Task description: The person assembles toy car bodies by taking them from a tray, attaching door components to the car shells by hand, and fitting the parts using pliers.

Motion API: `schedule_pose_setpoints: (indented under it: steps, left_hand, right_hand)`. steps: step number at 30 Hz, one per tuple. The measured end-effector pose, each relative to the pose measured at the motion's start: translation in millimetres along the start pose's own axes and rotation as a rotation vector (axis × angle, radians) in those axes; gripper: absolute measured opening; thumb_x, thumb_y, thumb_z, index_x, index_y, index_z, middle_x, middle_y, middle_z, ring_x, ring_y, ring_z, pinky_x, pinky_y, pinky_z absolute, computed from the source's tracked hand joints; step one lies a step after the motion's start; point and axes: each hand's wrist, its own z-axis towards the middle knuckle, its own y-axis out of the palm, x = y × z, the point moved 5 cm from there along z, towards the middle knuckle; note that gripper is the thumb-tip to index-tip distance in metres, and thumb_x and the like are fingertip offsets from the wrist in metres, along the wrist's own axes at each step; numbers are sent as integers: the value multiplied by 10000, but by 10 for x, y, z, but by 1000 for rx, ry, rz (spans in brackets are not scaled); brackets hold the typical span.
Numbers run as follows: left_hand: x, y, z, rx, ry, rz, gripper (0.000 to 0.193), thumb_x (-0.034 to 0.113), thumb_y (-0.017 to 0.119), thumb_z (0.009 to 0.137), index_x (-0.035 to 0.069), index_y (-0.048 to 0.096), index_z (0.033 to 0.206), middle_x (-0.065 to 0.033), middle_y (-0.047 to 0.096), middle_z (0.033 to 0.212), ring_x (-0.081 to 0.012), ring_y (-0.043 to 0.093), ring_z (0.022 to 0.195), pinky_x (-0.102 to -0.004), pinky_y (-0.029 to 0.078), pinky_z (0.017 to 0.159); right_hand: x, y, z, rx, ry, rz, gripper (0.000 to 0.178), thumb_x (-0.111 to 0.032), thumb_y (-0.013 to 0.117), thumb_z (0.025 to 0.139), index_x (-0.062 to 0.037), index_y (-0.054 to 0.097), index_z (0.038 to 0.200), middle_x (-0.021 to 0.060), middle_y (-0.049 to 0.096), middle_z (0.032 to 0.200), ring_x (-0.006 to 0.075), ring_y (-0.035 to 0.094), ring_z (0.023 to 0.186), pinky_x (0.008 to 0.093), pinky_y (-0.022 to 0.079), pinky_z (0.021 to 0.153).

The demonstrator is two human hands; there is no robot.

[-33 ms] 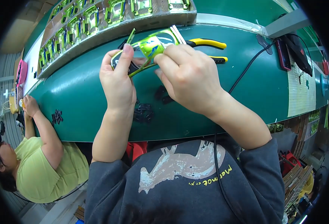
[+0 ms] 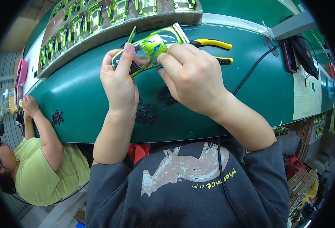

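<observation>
A shiny bright-green plastic shell (image 2: 151, 46) with blue markings, openings and a raised flap at its far left is held above the table. My left hand (image 2: 120, 74) grips its left end, the thumb on top. From the right, my right hand (image 2: 190, 78) is closed with bent fingers at the shell's near right edge; whatever lies between those fingertips is hidden. Yellow-and-black handles of a hand tool, like pliers (image 2: 215, 44), stick out beyond my right hand. Small black plastic pieces (image 2: 146, 113) lie in a loose pile between my forearms.
A long cardboard tray (image 2: 125, 28) of similar green shells runs along the far left. A black cable (image 2: 249, 74) crosses the green table (image 2: 258, 98) on the right, near a phone (image 2: 289, 57). At the left, a co-worker (image 2: 49, 171) sits beside more black pieces (image 2: 57, 117).
</observation>
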Motion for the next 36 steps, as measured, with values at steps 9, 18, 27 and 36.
schedule_pose_setpoints:
  steps: [9,18,27,36]
  left_hand:
    - [207,-294,151,179,249,-112,228,171,656,957,6,505,1002,-141,698,767,-185,690,717,-327,571,748]
    - [206,-261,124,168,244,-75,215,169,654,958,16,508,999,-145,699,766,-186,694,724,-327,573,744]
    - [194,-273,145,148,239,-86,224,176,662,953,20,508,1001,-135,698,763,-183,695,726,-328,580,734]
    - [149,-283,131,151,156,-113,176,211,648,961,61,558,940,-82,689,737,-198,685,719,-374,573,801]
  right_hand:
    - [-111,106,-175,-292,311,150,255,-179,786,736,-43,614,865,93,605,769,273,633,683,363,510,611]
    - [-183,363,-376,-422,296,28,274,-173,802,696,-30,619,840,115,586,817,279,630,754,368,523,654]
    - [90,452,-287,-421,534,308,385,14,756,712,-2,628,1075,159,621,959,302,661,838,390,540,776]
    - [183,421,-284,-361,485,395,116,-69,740,761,-17,685,849,145,656,861,318,648,843,395,520,771]
